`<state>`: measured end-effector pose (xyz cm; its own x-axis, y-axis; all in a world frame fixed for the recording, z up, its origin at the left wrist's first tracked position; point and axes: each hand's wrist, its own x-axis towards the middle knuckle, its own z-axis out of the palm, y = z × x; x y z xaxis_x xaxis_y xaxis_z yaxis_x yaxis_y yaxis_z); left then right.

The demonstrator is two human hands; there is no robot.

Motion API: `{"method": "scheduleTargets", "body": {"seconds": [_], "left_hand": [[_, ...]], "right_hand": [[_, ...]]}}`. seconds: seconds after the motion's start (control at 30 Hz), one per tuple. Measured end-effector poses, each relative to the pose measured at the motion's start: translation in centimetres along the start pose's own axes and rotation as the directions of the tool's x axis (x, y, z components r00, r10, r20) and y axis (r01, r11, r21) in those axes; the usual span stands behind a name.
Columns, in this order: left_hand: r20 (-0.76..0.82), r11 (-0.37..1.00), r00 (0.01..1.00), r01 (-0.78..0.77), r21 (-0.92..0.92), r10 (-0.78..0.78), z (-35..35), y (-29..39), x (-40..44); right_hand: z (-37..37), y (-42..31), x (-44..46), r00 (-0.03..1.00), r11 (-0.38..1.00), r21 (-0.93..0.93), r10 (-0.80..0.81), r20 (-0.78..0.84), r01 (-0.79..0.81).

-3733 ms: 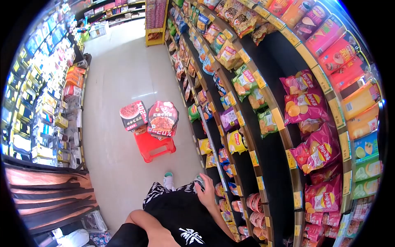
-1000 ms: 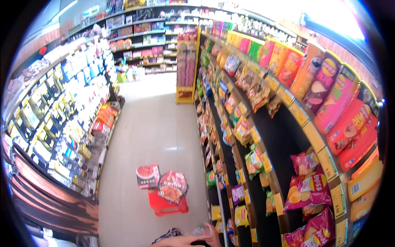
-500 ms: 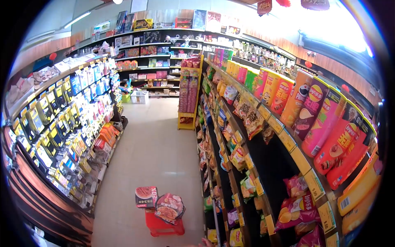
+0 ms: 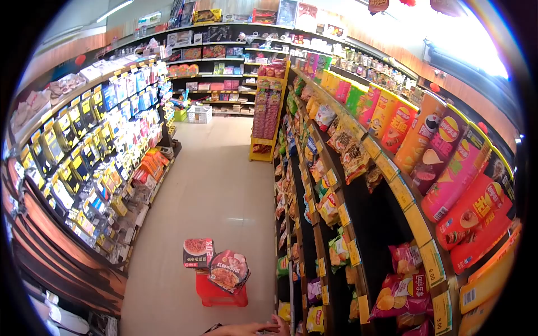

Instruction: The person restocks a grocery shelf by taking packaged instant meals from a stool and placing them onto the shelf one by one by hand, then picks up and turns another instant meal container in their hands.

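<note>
At nine o'clock stands a rack of hanging goods (image 4: 78, 151). Between six and seven o'clock, on the floor, a red stool (image 4: 216, 298) carries a box (image 4: 198, 250) and a round pack (image 4: 229, 270). The box reaches past the stool's left side, so a knock from a foot could, I think, make it fall. At six o'clock, the left hand (image 4: 253, 328) and the right hand (image 4: 278, 324) are close together; the lower edge cuts them, so I cannot tell whether they are spread or holding something. Near half past five is a yellow bag (image 4: 315, 319); a careless elbow could pull it down.

As for writing, the box shows "20%", turned sideways, and the round pack has Chinese characters. At half past four, a pink bag (image 4: 404, 295) says "Lay's"; at four, a price label (image 4: 430, 269) says "9.00".
</note>
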<state>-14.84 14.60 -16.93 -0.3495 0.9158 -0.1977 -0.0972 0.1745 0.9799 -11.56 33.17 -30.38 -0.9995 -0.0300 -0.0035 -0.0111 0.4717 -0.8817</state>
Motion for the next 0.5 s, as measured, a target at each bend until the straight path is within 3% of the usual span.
{"method": "scheduleTargets", "body": {"seconds": [0.07, 0.17, 0.2, 0.3, 0.37, 0.43, 0.5], "left_hand": [[0.037, 0.998, 0.998, 0.052, -0.02, -0.051, -0.1, -1.0, 0.3], [-0.031, 0.982, 0.982, -0.184, 0.043, 0.186, 0.2, -1.2, 0.7], [-0.107, 0.985, 0.982, -0.148, 0.086, 0.157, 0.5, -2.3, 0.7], [-0.125, 0.992, 0.985, -0.127, -0.027, 0.123, 0.2, -1.1, 0.2], [-0.224, 0.988, 0.969, -0.128, -0.083, 0.107, 0.3, -2.7, -0.1], [-0.336, 0.967, 0.93, -0.069, 0.244, 0.151, -0.2, -2.5, -1.2], [-0.461, 0.947, 0.876, 0.018, 0.319, 0.139, -0.2, -3.0, -1.8]], "right_hand": [[0.0, 0.1, -0.2, 1.0, 1.0, -0.003, 0.007, 0.004, -0.007], [-0.4, 0.1, -0.9, 1.0, 1.0, -0.01, 0.02, 0.006, -0.02], [-0.6, 0.1, -1.2, 1.0, 1.0, -0.015, 0.024, 0.007, -0.023], [-1.0, 0.4, -2.0, 0.999, 0.999, -0.027, 0.048, 0.011, -0.047], [-1.0, 1.1, -2.3, 0.996, 0.996, -0.022, 0.084, 0.034, -0.083], [-1.2, 1.5, -2.8, 0.997, 0.997, -0.036, 0.07, 0.019, -0.07], [-1.5, 1.5, -2.7, 0.998, 0.995, -0.074, 0.063, 0.016, -0.061]]}}
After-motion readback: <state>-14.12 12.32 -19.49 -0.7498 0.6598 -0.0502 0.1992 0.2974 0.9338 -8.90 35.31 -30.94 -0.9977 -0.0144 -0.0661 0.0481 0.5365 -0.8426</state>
